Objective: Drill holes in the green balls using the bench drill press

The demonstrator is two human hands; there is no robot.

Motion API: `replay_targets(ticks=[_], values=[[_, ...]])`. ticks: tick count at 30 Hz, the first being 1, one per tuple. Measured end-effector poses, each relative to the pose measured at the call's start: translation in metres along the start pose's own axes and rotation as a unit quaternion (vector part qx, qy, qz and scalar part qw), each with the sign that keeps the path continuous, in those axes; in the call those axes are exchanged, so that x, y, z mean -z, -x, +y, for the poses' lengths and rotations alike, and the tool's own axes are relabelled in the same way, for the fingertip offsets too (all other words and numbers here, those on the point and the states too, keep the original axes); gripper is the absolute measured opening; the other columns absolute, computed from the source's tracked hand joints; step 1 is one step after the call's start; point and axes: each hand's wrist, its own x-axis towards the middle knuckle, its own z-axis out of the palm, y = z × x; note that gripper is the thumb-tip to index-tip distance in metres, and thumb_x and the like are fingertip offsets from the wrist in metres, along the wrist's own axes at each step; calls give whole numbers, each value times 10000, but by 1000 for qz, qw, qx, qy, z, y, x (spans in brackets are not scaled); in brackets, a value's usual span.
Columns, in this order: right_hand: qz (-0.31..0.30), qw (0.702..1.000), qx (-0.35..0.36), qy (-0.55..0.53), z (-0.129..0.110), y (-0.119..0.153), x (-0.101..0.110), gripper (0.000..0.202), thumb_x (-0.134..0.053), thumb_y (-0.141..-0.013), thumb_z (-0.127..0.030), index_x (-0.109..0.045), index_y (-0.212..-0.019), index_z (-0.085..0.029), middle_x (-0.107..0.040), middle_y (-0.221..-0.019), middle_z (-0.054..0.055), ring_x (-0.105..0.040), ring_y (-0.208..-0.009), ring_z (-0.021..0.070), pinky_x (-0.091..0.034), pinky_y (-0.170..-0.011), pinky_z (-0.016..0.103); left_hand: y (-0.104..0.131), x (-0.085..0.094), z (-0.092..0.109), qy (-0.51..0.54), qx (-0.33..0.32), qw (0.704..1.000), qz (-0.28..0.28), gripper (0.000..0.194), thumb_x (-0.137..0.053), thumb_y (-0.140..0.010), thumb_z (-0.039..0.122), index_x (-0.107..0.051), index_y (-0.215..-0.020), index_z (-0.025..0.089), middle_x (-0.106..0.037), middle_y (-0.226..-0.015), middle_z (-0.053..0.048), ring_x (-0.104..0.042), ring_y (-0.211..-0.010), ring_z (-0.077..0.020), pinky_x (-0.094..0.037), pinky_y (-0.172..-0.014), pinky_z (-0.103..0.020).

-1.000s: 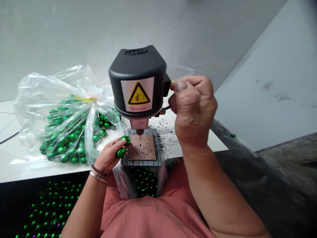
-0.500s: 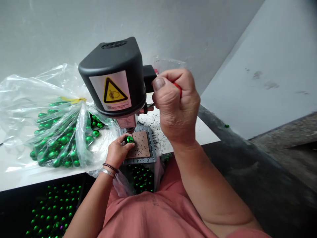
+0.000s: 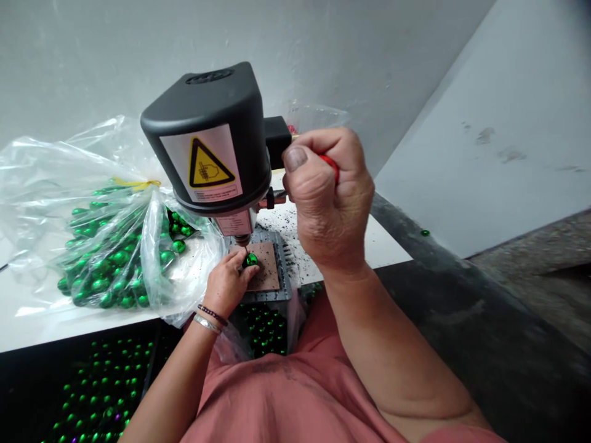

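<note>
Between the thumb and fingers of my left hand (image 3: pixel 229 280) is a shiny green ball (image 3: pixel 252 259), held over a brown board (image 3: pixel 266 275) on the grey base plate of a drill press. The thin bit (image 3: pixel 246 248) comes down right by the ball; whether it touches I cannot tell. My right hand (image 3: pixel 330 197) is wrapped round the red-ended feed lever (image 3: pixel 330 165) at the machine's right side. Above my left hand hangs the black drill press head (image 3: pixel 207 135) with a yellow warning sticker.
A clear plastic bag (image 3: pixel 152 246) of green balls lies left on the white table (image 3: pixel 32 329). Dark shavings litter the board and table. More green balls (image 3: pixel 106 387) are below at the left, others in an opening near my lap. One ball (image 3: pixel 425 232) lies on the floor at right.
My left hand has shifted slightly right with the green ball, bringing it across under the bit. My right hand stays closed on the lever, nearly unmoved.
</note>
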Motion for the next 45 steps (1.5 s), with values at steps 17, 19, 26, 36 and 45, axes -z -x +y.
replay_targets(ticks=[17, 19, 26, 36, 45], values=[[-38, 998, -15, -40, 2, 21, 9, 208, -483, -799, -348, -567, -724, -173, -436, -540, -51, -394, -494, 24, -344, -460, 180, -13, 4, -9, 31, 40, 997, -59, 396, -606, -716, 401, -619, -1073, 230, -670, -1013, -25, -606, -899, -177, -427, -783, -257], [-47, 998, -36, -31, -1, 26, 11, 263, -478, -802, -375, -575, -683, -161, -419, -511, -49, -379, -479, 21, -318, -432, 173, -13, 2, -11, 24, 31, 998, -53, 376, -600, -719, 408, -629, -1049, 228, -671, -996, -27, -607, -885, -179, -429, -774, -258], [2, 999, -33, 15, 9, 51, 11, 168, -531, -774, -239, -633, -906, -217, -539, -626, -42, -436, -512, 26, -435, -585, 197, -13, -1, -14, 13, 13, 999, -43, 347, -599, -717, 428, -643, -1006, 240, -648, -1025, -29, -595, -919, -176, -426, -811, -248], [39, 999, 4, 32, 26, 65, 9, 206, -498, -753, -200, -626, -911, -234, -645, -817, -10, -611, -715, 107, -502, -669, 272, -10, 0, -12, 4, 21, 999, -49, 343, -569, -733, 439, -632, -1018, 258, -649, -1024, -33, -598, -918, -190, -426, -800, -263], [56, 998, 9, 34, 33, 73, 8, 168, -486, -736, -184, -619, -834, -213, -636, -774, -2, -611, -710, 122, -503, -652, 295, -8, 4, -7, 18, 39, 998, -56, 372, -586, -725, 406, -616, -1061, 250, -639, -1068, -50, -581, -965, -194, -410, -828, -266]])
